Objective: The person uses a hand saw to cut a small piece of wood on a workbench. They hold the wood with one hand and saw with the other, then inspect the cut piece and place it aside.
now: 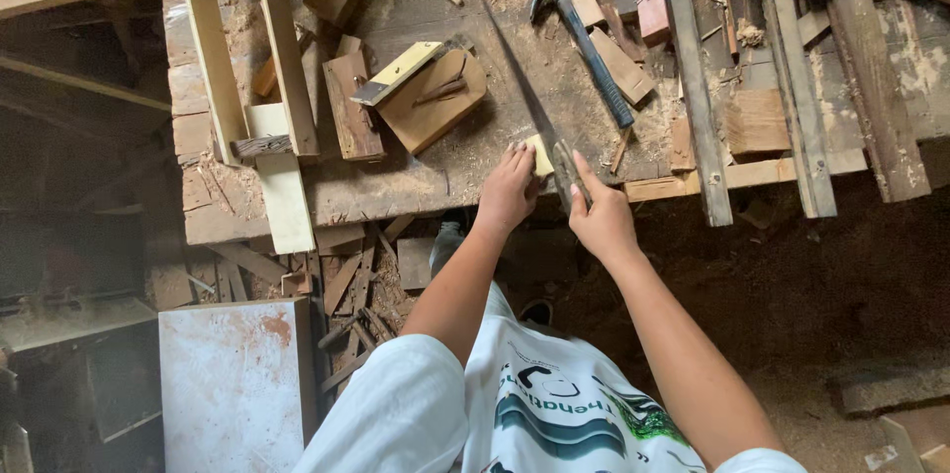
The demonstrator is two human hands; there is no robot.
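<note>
A handsaw [524, 87] lies across the sawdust-covered workbench [445, 176], its blade running from the far side down to the near edge. My right hand [599, 216] grips the saw's handle at that edge. My left hand [507, 191] rests on a small pale wood block [539, 154] right beside the blade, fingers curled over it. Both arms reach forward from a white printed shirt.
A claw hammer [589, 43] with a blue grip lies right of the saw. A try square [396, 74] rests on a wooden board [432, 102]. Scrap blocks, long pale battens [282, 47] and planks crowd the bench. A white panel [233, 384] and offcuts lie on the floor.
</note>
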